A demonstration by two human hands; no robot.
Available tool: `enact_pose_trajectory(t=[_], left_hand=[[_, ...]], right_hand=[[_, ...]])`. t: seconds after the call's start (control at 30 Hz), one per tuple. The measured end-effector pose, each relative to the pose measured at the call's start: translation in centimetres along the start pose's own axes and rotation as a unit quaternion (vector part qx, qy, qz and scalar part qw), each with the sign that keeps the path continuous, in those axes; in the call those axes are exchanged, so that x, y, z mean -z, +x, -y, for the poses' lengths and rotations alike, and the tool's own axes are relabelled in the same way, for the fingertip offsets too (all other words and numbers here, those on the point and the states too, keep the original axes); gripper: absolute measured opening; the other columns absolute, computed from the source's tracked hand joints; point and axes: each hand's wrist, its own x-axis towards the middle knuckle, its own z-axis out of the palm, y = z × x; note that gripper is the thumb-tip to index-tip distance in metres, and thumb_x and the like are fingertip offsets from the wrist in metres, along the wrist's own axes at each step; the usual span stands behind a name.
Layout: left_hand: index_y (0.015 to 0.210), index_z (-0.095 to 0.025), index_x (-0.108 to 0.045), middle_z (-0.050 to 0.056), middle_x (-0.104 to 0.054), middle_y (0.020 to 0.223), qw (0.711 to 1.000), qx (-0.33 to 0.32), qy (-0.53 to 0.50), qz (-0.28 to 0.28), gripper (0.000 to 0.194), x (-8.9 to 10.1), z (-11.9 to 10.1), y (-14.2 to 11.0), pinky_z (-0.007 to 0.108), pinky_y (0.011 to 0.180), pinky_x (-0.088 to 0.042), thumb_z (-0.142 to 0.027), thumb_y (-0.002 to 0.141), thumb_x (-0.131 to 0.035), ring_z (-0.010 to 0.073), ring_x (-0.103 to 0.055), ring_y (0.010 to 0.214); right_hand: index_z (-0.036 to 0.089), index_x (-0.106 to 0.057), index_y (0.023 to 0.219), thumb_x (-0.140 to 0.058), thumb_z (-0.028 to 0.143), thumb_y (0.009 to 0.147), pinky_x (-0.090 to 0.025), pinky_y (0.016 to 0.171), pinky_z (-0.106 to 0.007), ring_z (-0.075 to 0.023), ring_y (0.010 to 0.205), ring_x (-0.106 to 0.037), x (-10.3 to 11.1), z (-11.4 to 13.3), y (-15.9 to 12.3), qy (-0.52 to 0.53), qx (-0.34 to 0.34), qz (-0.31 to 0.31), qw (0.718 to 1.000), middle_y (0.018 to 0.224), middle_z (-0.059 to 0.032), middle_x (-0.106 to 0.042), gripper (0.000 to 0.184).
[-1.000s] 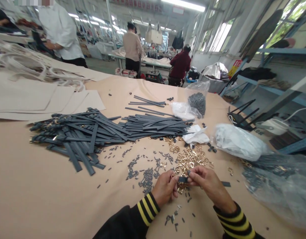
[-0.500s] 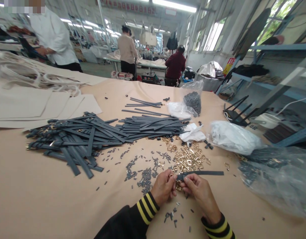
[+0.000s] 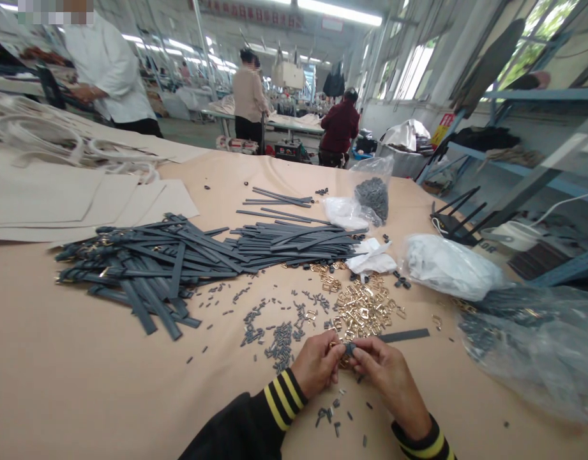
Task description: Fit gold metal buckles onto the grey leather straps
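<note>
My left hand (image 3: 319,363) pinches the near end of a dark grey strap (image 3: 405,335), where a bit of gold metal, probably a buckle, shows at the fingertips. Close beside it, my right hand (image 3: 384,365) grips the same strap end between thumb and fingers. The strap's free end sticks out to the right behind my right hand. Just beyond my hands lies a heap of gold buckles (image 3: 363,310). Small dark grey loops (image 3: 280,345) are scattered to the left of my hands, and a few loose pieces (image 3: 328,414) lie nearer to me.
Straps with buckles (image 3: 145,271) are piled at the left, and plain straps (image 3: 294,243) behind the loops. Beige panels (image 3: 45,191) cover the far left. Plastic bags (image 3: 451,265) lie right, near a black router (image 3: 454,220). Several people stand beyond the table.
The right hand's fingers have closed further over the strap end, covering more of it. Both hands sit slightly lower, and the whole view has shifted a little.
</note>
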Motion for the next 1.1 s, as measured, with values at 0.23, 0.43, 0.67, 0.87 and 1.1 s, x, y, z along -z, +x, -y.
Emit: enact_pose_trajectory(t=[0.23,0.43,0.67,0.87,1.1], left_hand=[[0.068,-0.017,-0.044,-0.007,-0.045,0.043,0.999,0.002,-0.024,-0.021,0.032,-0.4,0.2,-0.1,0.016,0.034,-0.029,-0.042,0.085,-0.033,0.0051,-0.038,0.031],[0.063,-0.017,-0.044,-0.006,-0.046,0.045,0.998,-0.01,0.022,-0.052,0.036,-0.3,-0.4,-0.2,0.017,0.038,-0.032,-0.043,0.085,-0.032,0.0052,-0.04,0.033],[0.062,-0.017,-0.044,-0.006,-0.047,0.045,0.999,0.0,0.006,-0.049,0.04,-0.4,-0.1,-0.2,0.016,0.037,-0.031,-0.045,0.086,-0.029,0.0048,-0.04,0.033],[0.076,-0.016,-0.047,-0.007,-0.048,0.049,0.997,0.051,-0.06,0.001,0.024,-0.4,-0.4,-0.1,0.015,0.032,-0.028,-0.04,0.078,-0.046,0.0046,-0.04,0.033],[0.07,-0.017,-0.044,-0.008,-0.046,0.044,0.995,0.058,-0.078,-0.011,0.027,0.0,-1.0,0.2,0.015,0.031,-0.026,-0.042,0.076,-0.048,0.0048,-0.038,0.03]], right_hand=[[0.016,-0.061,0.079,-0.065,0.045,0.065,-0.053,0.06,-0.029,-0.0192,0.066,-0.063,-0.9,-0.4,0.5,0.027,0.025,0.032,0.999,0.069,-0.0038,-0.066,0.033],[0.015,-0.058,0.08,-0.067,0.041,0.066,-0.05,0.057,-0.026,-0.0157,0.061,-0.06,-0.5,-0.7,0.7,0.025,0.01,0.041,0.999,0.066,-0.0018,-0.063,0.031],[0.015,-0.058,0.071,-0.061,0.043,0.07,-0.045,0.053,-0.026,-0.0153,0.055,-0.056,-1.5,0.3,0.6,-0.062,0.05,0.028,0.996,0.06,-0.0019,-0.061,0.028],[0.017,-0.06,0.072,-0.057,0.041,0.074,-0.047,0.055,-0.025,-0.0163,0.059,-0.058,-1.2,0.1,0.5,-0.113,0.081,0.031,0.99,0.063,-0.0015,-0.063,0.025],[0.018,-0.057,0.1,-0.05,0.033,0.079,-0.051,0.066,-0.03,-0.0183,0.075,-0.06,2.6,0.7,0.3,-0.19,0.107,0.034,0.975,0.088,-0.006,-0.064,0.026]])
